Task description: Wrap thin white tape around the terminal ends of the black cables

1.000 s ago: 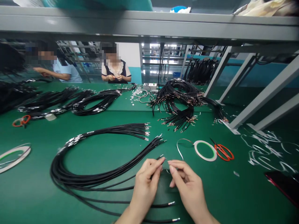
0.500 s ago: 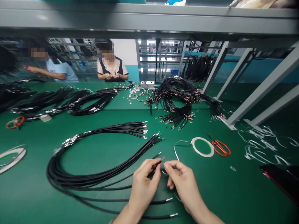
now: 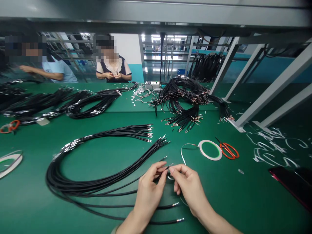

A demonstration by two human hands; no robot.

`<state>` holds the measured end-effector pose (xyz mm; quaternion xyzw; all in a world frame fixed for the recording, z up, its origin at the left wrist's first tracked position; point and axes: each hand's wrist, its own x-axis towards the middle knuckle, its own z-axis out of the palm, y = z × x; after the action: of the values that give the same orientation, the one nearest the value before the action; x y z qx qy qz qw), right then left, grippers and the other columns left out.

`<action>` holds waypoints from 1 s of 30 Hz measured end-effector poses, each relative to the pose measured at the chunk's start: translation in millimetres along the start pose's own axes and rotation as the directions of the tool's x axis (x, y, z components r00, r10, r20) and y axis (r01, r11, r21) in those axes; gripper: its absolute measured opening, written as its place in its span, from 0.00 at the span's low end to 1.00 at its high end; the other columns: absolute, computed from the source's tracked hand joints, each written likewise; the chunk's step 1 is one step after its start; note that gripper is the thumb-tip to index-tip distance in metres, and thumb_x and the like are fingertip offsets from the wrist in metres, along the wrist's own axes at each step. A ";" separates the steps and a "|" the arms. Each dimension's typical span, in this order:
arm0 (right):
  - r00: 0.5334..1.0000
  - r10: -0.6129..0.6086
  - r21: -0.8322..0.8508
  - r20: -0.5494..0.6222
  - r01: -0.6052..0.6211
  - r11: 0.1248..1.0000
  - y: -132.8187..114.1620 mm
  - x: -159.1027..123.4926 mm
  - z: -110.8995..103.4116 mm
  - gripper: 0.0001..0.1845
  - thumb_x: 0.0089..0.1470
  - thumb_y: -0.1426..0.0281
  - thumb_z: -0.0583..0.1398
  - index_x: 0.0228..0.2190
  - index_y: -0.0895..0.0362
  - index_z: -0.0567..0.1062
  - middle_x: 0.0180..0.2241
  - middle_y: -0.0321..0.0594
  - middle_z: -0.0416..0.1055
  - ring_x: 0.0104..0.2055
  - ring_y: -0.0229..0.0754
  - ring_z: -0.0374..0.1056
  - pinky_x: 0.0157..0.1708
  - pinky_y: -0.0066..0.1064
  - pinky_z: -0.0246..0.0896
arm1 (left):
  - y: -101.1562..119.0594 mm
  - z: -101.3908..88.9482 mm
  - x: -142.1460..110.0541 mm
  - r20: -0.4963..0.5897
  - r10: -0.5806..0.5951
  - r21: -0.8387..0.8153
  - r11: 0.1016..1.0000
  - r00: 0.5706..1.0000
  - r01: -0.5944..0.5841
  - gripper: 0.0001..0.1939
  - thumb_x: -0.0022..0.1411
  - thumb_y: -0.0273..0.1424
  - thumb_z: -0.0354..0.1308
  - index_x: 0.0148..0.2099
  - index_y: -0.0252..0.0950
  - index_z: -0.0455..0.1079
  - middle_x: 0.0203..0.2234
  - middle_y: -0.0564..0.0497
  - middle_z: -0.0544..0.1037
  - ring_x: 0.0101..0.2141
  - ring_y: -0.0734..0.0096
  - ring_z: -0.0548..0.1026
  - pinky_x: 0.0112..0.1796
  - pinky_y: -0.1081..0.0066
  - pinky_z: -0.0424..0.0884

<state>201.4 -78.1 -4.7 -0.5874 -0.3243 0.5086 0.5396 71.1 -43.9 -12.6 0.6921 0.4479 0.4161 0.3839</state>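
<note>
The left hand [image 3: 149,195] is curled, with thumb and fingers pinching a black wire [image 3: 162,172] near its crimped tip. The right hand [image 3: 188,185] is curled just beside it, fingertips closed at the same tip; whether they grip the wire or a small pale strip there cannot be determined.

The black wire lies at the near right edge of a coiled wire bundle [image 3: 73,182] on a green bench mat [image 3: 29,204]. All further locations are given from this bundle.

To its right: a roll of white tape [image 3: 217,156], trailing a thin strip, with orange-handled scissors [image 3: 229,151] just beside it. Farther right: white scraps [image 3: 270,149] and a dark flat device [image 3: 290,185].

Beyond it: a heap of crimped black wires [image 3: 181,97]. Farther beyond, a steel shelf beam [image 3: 156,16] and angled shelf legs [image 3: 275,84] cross the view, partly obstructing two co-workers [image 3: 112,70] [image 3: 57,70] across the bench.
</note>
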 end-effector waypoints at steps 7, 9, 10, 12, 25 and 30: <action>1.000 -0.002 0.004 -0.008 0.003 1.000 -0.2 0.0 0.0 0.17 0.52 0.57 0.63 0.26 0.60 0.74 0.10 0.28 0.62 0.12 0.30 0.54 0.14 0.19 0.49 | 1.1 0.3 -0.7 0.008 0.069 0.088 0.994 0.998 -0.069 0.08 0.62 0.28 0.55 0.44 0.39 0.69 0.36 0.50 0.79 0.35 0.68 0.79 0.38 0.70 0.76; 1.000 -0.008 -0.004 -0.011 0.008 1.000 0.3 0.0 -0.3 0.17 0.52 0.57 0.62 0.26 0.60 0.73 0.10 0.28 0.62 0.12 0.30 0.54 0.14 0.19 0.49 | 0.8 -0.1 -1.5 0.019 0.096 0.117 0.988 0.995 -0.098 0.07 0.63 0.27 0.55 0.43 0.39 0.70 0.35 0.50 0.79 0.35 0.68 0.79 0.38 0.70 0.75; 1.000 -0.013 -0.010 -0.012 0.013 1.000 0.7 0.1 -0.4 0.17 0.52 0.57 0.62 0.26 0.60 0.73 0.10 0.28 0.62 0.12 0.30 0.54 0.14 0.19 0.49 | 0.7 -0.5 -1.9 0.024 0.116 0.132 0.984 0.993 -0.118 0.07 0.63 0.27 0.54 0.43 0.39 0.70 0.35 0.50 0.79 0.35 0.68 0.78 0.38 0.70 0.75; 1.000 -0.023 -0.019 -0.014 0.022 1.000 1.8 0.5 -0.4 0.17 0.52 0.57 0.62 0.26 0.60 0.73 0.10 0.28 0.62 0.12 0.30 0.54 0.14 0.19 0.50 | 0.5 -1.5 -2.5 0.047 0.166 0.160 0.972 0.985 -0.172 0.09 0.64 0.26 0.53 0.44 0.40 0.70 0.35 0.49 0.79 0.36 0.68 0.78 0.39 0.70 0.74; 0.989 -0.150 -0.209 -0.005 0.146 0.967 -1.4 1.2 -3.0 0.16 0.54 0.59 0.60 0.32 0.60 0.78 0.15 0.31 0.64 0.17 0.34 0.59 0.17 0.24 0.53 | 3.5 -0.9 -0.3 0.035 0.010 -0.034 0.999 0.999 -0.009 0.12 0.63 0.29 0.54 0.47 0.39 0.75 0.33 0.48 0.75 0.32 0.68 0.76 0.34 0.71 0.75; 0.986 -0.168 -0.207 -0.003 0.164 0.965 1.0 1.7 -3.2 0.15 0.54 0.59 0.61 0.32 0.59 0.79 0.16 0.33 0.67 0.17 0.36 0.62 0.17 0.25 0.55 | -0.9 0.9 1.5 0.058 -0.179 -0.239 0.953 0.982 0.187 0.11 0.61 0.33 0.56 0.44 0.36 0.75 0.34 0.50 0.74 0.31 0.70 0.78 0.33 0.71 0.77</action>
<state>204.8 -77.7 -6.4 -0.6161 -0.4175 0.4192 0.5200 72.0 -42.4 -13.3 0.6025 0.4486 0.4183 0.5106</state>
